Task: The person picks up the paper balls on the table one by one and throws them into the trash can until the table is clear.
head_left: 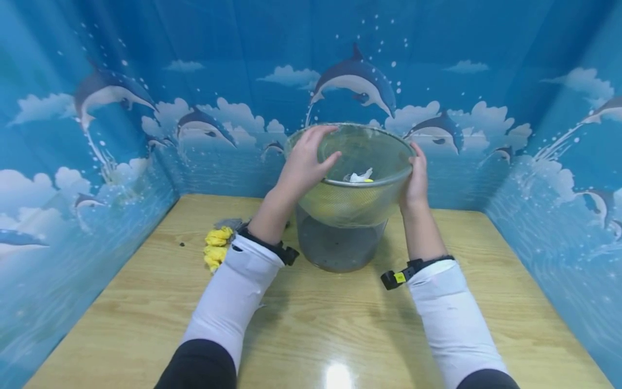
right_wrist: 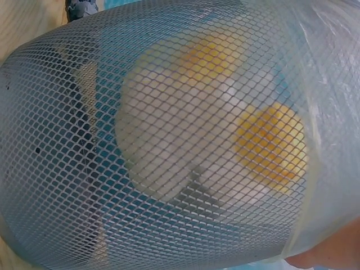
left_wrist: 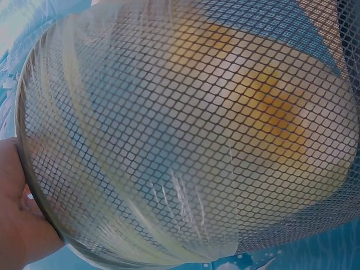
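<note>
A dark mesh wastebasket point(head_left: 340, 246) stands on the wooden table, lined with a translucent pale-yellow plastic bag point(head_left: 340, 208) folded down over its rim. My left hand point(head_left: 306, 156) holds the rim on the left, thumb reaching over the opening. On the other side, my right hand point(head_left: 417, 175) grips the rim, fingertips at its edge and palm against the outside. Crumpled white paper point(head_left: 361, 176) shows inside the bag. Through the mesh, the left wrist view shows a yellow crumpled wad point(left_wrist: 278, 115); the right wrist view shows yellow wads point(right_wrist: 273, 146) among white ones.
Left of the basket lie yellow crumpled wads point(head_left: 217, 246) and a grey crumpled piece point(head_left: 228, 222), partly behind the left forearm. A small black bit point(head_left: 182, 244) sits farther left on the table point(head_left: 340, 329). A blue dolphin-print curtain point(head_left: 233, 65) encloses the back and sides.
</note>
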Available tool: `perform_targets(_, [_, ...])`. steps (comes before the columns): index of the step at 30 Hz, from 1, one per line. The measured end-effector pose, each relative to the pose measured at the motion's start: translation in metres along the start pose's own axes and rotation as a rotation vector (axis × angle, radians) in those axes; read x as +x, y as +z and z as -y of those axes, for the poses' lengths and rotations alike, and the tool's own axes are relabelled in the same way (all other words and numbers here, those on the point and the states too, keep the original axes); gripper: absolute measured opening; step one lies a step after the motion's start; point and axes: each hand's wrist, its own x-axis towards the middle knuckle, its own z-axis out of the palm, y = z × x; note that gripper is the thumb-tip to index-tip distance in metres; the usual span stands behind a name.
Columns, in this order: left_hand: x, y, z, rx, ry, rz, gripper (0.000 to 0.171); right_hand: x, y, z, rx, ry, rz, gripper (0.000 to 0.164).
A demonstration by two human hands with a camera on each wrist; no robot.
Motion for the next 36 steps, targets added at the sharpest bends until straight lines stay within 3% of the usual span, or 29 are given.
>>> perform_targets(7, [-0.001, 0.001, 0.003, -0.081, 0.015, -0.040, 0.056, 0.000, -0.001, 0.000, -0.008, -0.012, -0.002, 0.058])
perform_targets(13, [-0.009, -0.001, 0.009, -0.133, 0.075, -0.079, 0.055, -0.001, -0.002, 0.000, -0.024, 0.011, -0.006, 0.058])
perform_targets(20, [-0.026, -0.011, 0.019, -0.059, 0.090, -0.038, 0.058, 0.000, -0.003, 0.002, -0.015, 0.019, 0.003, 0.058])
perform_targets(29, [-0.059, -0.023, 0.046, 0.042, 0.080, -0.003, 0.061, 0.000, -0.004, 0.001, -0.038, 0.022, 0.001, 0.058])
perform_targets(36, [-0.081, -0.034, 0.069, 0.126, 0.122, 0.105, 0.071, 0.000, -0.002, 0.001, -0.028, 0.023, 0.010, 0.057])
